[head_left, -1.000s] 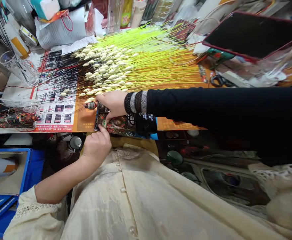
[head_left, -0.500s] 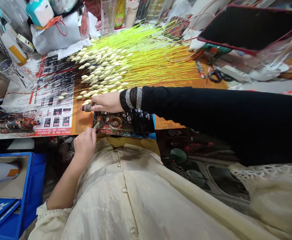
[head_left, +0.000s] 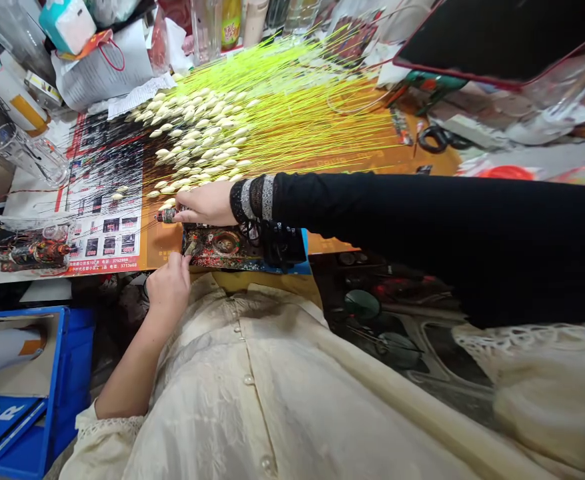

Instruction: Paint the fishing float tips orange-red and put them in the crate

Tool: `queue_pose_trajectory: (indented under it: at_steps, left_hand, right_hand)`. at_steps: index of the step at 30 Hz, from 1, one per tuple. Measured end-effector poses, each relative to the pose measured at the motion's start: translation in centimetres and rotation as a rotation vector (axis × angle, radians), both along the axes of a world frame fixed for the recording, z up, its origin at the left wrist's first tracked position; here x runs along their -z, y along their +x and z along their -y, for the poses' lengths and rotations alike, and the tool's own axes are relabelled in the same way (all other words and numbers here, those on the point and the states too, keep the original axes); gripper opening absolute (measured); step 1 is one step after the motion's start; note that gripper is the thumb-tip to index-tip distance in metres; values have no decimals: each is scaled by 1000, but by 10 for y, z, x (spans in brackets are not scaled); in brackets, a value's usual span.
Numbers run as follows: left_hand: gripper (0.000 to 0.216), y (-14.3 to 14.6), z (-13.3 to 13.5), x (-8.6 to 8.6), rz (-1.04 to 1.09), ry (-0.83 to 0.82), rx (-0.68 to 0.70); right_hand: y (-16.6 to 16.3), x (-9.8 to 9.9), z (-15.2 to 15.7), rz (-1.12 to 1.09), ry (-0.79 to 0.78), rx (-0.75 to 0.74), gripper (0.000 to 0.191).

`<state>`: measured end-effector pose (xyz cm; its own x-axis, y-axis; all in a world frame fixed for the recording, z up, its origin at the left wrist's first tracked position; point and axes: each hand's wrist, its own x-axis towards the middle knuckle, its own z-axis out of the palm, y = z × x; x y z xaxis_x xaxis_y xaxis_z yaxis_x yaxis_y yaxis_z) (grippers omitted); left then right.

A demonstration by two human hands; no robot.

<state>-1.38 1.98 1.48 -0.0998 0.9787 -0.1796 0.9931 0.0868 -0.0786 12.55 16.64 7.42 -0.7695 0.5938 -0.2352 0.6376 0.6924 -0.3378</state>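
- Left hand (head_left: 169, 283) down at the near edge of the table (head_left: 158, 245): fingers curled in, thumb and fingertips pinched together on a small greyish piece (head_left: 191, 249), which sits at the left end of a paint-speckled device (head_left: 212, 258).
- Over to the right hand (head_left: 205, 203), palm down, partly closed: thumb along the near side of a speckled cylinder (head_left: 165, 215), fingers over the far side, the cylinder's left end poking out past them.
- Most of that cylinder is under the hand, and how firmly it is held cannot be told.
- The greyish piece is tiny and half covered by the left fingertips; what it is cannot be made out.
- The round dish (head_left: 226, 243) on the device shows clearly, but the black box (head_left: 285, 248) beside it is partly covered by the black sleeve (head_left: 372, 220).
- Up top, the dark-screened tablet (head_left: 497, 40) runs out of the picture.
- And the poses: right arm reaching in almost level from the right, striped cuff (head_left: 255, 198) at the wrist; left forearm bare, slanting up from the cream sleeve (head_left: 105, 433).
- Just beyond the right hand, pale pods (head_left: 197, 137) lie massed on yellow-green stems (head_left: 317, 127).
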Motion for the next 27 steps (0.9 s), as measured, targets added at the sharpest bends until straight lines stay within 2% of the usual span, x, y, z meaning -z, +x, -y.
queue_pose_trajectory:
  at_steps: [5, 12, 20, 27]
  left_hand:
    - [46, 7, -6, -2, -82, -37, 9]
    - [48, 3, -12, -13, -149, -110, 114]
    - [44, -4, -13, -17, -144, -120, 150]
    - [44, -6, -6, -16, -139, -121, 157]
  right_hand:
    - [0, -2, 3, 34, 25, 5, 50]
    - [-2, -2, 8, 74, 112, 54, 52]
    - [-3, 6, 6, 24, 167, 91, 53]
    - [-2, 3, 12, 11, 172, 78, 50]
